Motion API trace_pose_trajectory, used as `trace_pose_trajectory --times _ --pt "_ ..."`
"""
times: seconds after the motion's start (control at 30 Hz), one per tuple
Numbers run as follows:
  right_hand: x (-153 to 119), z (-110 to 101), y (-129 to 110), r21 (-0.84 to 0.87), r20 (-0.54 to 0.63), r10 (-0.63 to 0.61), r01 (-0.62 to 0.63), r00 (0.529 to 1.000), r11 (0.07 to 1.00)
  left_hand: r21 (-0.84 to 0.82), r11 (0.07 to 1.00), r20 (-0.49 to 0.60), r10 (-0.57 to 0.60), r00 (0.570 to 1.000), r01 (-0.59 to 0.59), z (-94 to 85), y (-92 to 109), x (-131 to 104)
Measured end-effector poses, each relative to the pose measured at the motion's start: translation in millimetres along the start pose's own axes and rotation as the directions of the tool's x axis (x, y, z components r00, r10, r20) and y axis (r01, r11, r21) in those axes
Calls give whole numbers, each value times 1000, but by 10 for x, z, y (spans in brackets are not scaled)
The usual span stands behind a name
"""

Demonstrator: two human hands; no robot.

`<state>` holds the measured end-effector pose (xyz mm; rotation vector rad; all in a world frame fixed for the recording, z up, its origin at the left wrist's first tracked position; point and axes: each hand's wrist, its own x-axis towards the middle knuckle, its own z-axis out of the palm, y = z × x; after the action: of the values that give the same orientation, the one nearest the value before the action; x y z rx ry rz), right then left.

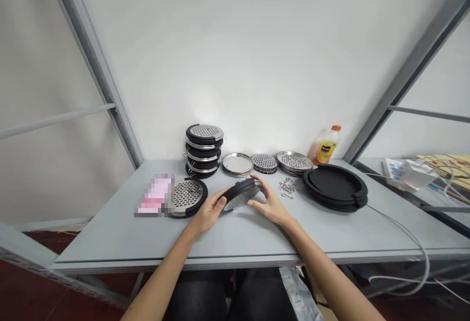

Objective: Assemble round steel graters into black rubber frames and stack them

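Over the front middle of the table I hold a round perforated metal disc with a black rim (239,194), tilted so its metal face leans toward me. My left hand (210,212) grips its left edge, thumb at the front. At the right edge is my right hand (270,203), its fingers curled round the rim and its thumb near the lower side. Just left of my left hand lies another black-rimmed perforated disc (186,196). Loose metal hooks (287,187) lie in a small pile to the right of my right hand.
Behind stand a stack of black-rimmed discs (204,150), plain metal dishes (237,164), perforated plates (265,162) and perforated dishes (294,161). Black round trays (334,184) sit at right, before an orange-capped bottle (326,146). A cable (400,230) crosses the table's right side. A blurred pink item (156,196) lies left.
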<state>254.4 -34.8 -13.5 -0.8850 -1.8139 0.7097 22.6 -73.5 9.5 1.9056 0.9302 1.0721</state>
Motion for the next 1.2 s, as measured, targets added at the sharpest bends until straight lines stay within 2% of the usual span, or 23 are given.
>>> trace_pose_trajectory --times 0.1,0.17,0.23,0.3,0.4,0.47,0.57,0.67,0.77,0.9,1.03,1.1,1.2 --pt "47 -11 -21 178 -17 112 -108 994 978 -77 995 -116 -73 991 65 8 -87 14" --pt "67 -33 -9 243 -92 201 -174 975 954 -88 994 -188 -85 978 70 29 -148 8" --pt "81 -59 23 330 -193 316 -242 929 912 -36 998 -229 -67 971 61 65 -194 -11" --pt "97 -79 64 477 -230 470 -323 852 818 88 995 -232 -20 973 42 113 -211 -42" --pt "126 -83 104 691 -153 659 -398 736 604 354 935 -150 86 985 -28 176 -169 -72" --pt "148 -68 101 777 -85 707 -398 702 488 526 842 -43 168 985 -120 190 -111 -44" --pt "173 -31 60 837 24 692 -393 721 380 682 668 125 294 948 -297 160 -40 82" --pt "177 -2 15 854 94 651 -397 754 337 736 570 192 342 920 -365 109 -40 220" --pt "156 -3 -6 852 120 618 -400 777 338 752 558 160 363 918 -352 80 -106 270" --pt "120 -26 -13 810 149 596 -443 789 383 706 618 130 367 921 -346 68 -204 229" --pt "108 -20 -10 730 124 549 -451 827 514 630 705 99 343 934 -325 33 -262 202" --pt "107 -11 16 662 44 538 -427 842 616 606 731 89 331 939 -315 15 -285 205" --pt "88 -5 78 441 -250 512 -373 822 816 591 750 71 318 945 -297 3 -318 210"
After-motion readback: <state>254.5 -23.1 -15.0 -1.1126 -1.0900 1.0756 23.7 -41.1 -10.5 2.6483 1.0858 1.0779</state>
